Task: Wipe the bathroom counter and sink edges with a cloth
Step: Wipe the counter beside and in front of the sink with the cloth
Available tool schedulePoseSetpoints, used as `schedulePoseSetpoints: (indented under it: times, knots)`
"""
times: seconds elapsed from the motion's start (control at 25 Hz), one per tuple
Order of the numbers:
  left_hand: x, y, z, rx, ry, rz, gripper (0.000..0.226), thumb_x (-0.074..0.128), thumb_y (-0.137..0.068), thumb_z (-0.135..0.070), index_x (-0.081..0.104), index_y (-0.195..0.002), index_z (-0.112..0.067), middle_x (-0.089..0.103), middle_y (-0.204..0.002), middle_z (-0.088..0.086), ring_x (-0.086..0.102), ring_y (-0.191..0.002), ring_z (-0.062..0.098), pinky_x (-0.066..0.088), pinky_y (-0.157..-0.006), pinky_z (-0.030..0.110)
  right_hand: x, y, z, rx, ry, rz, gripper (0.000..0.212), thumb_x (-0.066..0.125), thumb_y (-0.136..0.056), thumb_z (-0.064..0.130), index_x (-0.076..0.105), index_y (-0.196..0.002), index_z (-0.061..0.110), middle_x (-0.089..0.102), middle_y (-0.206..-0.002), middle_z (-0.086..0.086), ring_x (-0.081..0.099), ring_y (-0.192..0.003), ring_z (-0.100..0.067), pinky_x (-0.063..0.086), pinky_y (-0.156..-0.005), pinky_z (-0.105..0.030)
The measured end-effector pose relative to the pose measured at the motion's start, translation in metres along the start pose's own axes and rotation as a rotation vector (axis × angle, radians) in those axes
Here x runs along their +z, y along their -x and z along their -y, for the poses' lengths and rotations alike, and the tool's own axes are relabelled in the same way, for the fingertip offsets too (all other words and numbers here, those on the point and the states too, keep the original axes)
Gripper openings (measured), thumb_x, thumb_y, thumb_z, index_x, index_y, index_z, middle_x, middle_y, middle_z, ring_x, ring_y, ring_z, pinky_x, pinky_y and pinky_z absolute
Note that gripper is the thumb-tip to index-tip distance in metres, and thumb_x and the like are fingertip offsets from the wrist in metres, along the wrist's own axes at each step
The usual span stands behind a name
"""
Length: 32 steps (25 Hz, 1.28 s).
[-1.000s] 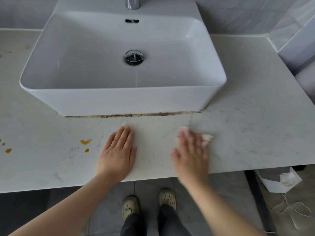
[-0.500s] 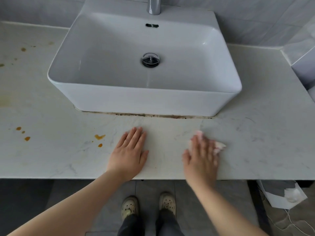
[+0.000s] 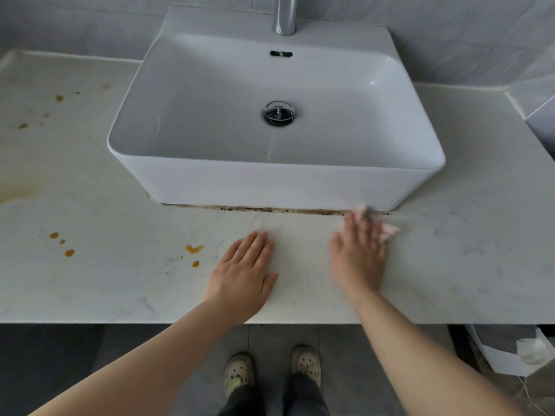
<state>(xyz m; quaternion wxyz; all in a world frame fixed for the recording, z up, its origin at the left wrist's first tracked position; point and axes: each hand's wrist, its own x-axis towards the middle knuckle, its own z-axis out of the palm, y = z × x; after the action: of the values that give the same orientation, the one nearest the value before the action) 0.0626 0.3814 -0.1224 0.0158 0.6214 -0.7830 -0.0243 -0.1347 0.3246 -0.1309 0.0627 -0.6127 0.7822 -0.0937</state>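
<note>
Under the right hand point(image 3: 359, 253), which lies flat and blurred on the counter point(image 3: 450, 265), a pale cloth point(image 3: 387, 231) is pinned to the surface, its corners peeping out past the fingertips and to the hand's outer side. The fingers look spread and pressing down on it rather than curled around it, though the blur hides the exact hold. Just to the inside of that hand rests the left hand point(image 3: 244, 276), empty, palm down and fingers loosely together, apparently bracing on the stone.

The strip of counter between and beneath the two hands looks clean, as does the stretch out beyond the right hand, so I judge that side largely done or in hand. Further out past the left hand the work is plainly untouched: orange spots point(image 3: 193, 250) sit near it, more drops point(image 3: 63, 243) lie well beyond, and a faded yellowish smear point(image 3: 18, 192) marks the far left.

Just beyond the right fingertips runs the dark grimy seam point(image 3: 270, 209) where the sink point(image 3: 285, 187) meets the counter; the cloth touches its right end, while the rest remains speckled black. Beyond that, the sink rim shows no sign either way of wiping. Overall, the task seems early, with most staining left.
</note>
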Motion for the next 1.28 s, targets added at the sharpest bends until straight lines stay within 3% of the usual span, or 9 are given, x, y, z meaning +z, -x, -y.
schedulePoseSetpoints:
  times: [0.08, 0.2, 0.4, 0.6, 0.8, 0.92, 1.04, 1.12, 1.28]
  knots:
    - [-0.005, 0.008, 0.012, -0.046, 0.025, -0.046, 0.057, 0.029, -0.09, -0.042, 0.058, -0.123, -0.005, 0.056, -0.13, 0.011, 0.053, -0.12, 0.027, 0.024, -0.101, 0.034, 0.011, 0.016, 0.044, -0.268, 0.0, -0.057, 0.055, 0.033, -0.085, 0.037, 0.054, -0.129, 0.01, 0.049, -0.137, -0.02, 0.044, -0.128, -0.038, 0.036, -0.102, -0.051]
    - [-0.012, 0.029, 0.05, -0.107, 0.029, -0.103, 0.062, 0.016, -0.096, -0.044, 0.05, -0.131, -0.005, 0.049, -0.137, 0.013, 0.041, -0.129, 0.028, 0.012, -0.11, 0.034, 0.015, 0.025, 0.044, -0.558, 0.045, -0.055, 0.049, 0.04, -0.084, 0.035, 0.058, -0.124, 0.014, 0.055, -0.132, -0.014, 0.051, -0.121, -0.035, 0.042, -0.098, -0.05]
    - [-0.009, 0.052, 0.111, -0.38, 0.106, -0.076, 0.074, 0.01, -0.087, -0.052, 0.03, -0.144, -0.01, 0.022, -0.153, 0.007, 0.008, -0.141, 0.017, -0.006, -0.114, 0.03, 0.007, 0.004, 0.03, 0.035, -0.09, -0.138, 0.06, 0.028, -0.079, 0.04, 0.06, -0.119, 0.01, 0.051, -0.128, -0.021, 0.048, -0.119, -0.042, 0.037, -0.096, -0.054]
    - [0.002, 0.049, 0.109, -0.439, 0.132, -0.031, 0.083, -0.005, -0.08, -0.056, 0.015, -0.148, -0.014, 0.009, -0.156, 0.001, -0.001, -0.143, 0.014, -0.008, -0.113, 0.03, 0.025, 0.026, 0.1, -0.462, -0.061, -0.137, 0.044, 0.037, -0.081, 0.028, 0.064, -0.111, 0.011, 0.06, -0.122, -0.009, 0.057, -0.108, -0.036, 0.043, -0.089, -0.046]
    - [0.001, 0.05, 0.109, -0.449, 0.098, -0.042, 0.081, -0.006, -0.081, -0.055, 0.015, -0.148, -0.014, 0.01, -0.156, 0.002, 0.0, -0.143, 0.014, -0.012, -0.111, 0.027, 0.027, 0.018, 0.145, -0.947, 0.046, -0.142, 0.046, 0.041, -0.08, 0.026, 0.061, -0.121, 0.021, 0.067, -0.115, 0.004, 0.062, -0.094, -0.024, 0.033, -0.079, -0.035]
    - [0.001, 0.05, 0.108, -0.438, 0.101, -0.053, 0.079, -0.004, -0.083, -0.054, 0.017, -0.147, -0.013, 0.011, -0.156, 0.003, 0.001, -0.143, 0.014, -0.012, -0.111, 0.028, 0.018, -0.006, 0.1, -0.968, 0.095, -0.112, 0.052, 0.04, -0.08, 0.028, 0.055, -0.129, 0.026, 0.063, -0.123, 0.011, 0.06, -0.097, -0.02, 0.033, -0.075, -0.034]
    - [0.001, 0.05, 0.107, -0.447, 0.104, -0.053, 0.077, -0.003, -0.084, -0.053, 0.017, -0.147, -0.013, 0.011, -0.156, 0.003, -0.001, -0.142, 0.013, -0.009, -0.113, 0.03, 0.006, -0.012, 0.053, -0.835, 0.069, -0.143, 0.052, 0.04, -0.078, 0.026, 0.056, -0.127, 0.028, 0.062, -0.124, 0.011, 0.056, -0.097, -0.021, 0.037, -0.076, -0.033]
    - [0.0, 0.049, 0.107, -0.449, 0.101, -0.042, 0.077, -0.002, -0.085, -0.053, 0.016, -0.147, -0.013, 0.011, -0.156, 0.003, -0.001, -0.142, 0.013, -0.009, -0.114, 0.03, 0.015, -0.004, 0.079, -0.808, 0.009, -0.137, 0.05, 0.04, -0.078, 0.027, 0.06, -0.124, 0.026, 0.064, -0.12, 0.011, 0.057, -0.092, -0.022, 0.038, -0.074, -0.032]
    - [0.001, 0.05, 0.106, -0.462, 0.1, -0.044, 0.076, 0.002, -0.086, -0.053, 0.022, -0.146, -0.01, 0.016, -0.155, 0.005, 0.006, -0.143, 0.017, -0.003, -0.115, 0.033, 0.026, -0.001, 0.124, -0.97, -0.006, -0.09, 0.05, 0.039, -0.079, 0.028, 0.058, -0.125, 0.028, 0.063, -0.123, 0.013, 0.055, -0.093, -0.018, 0.034, -0.074, -0.032]
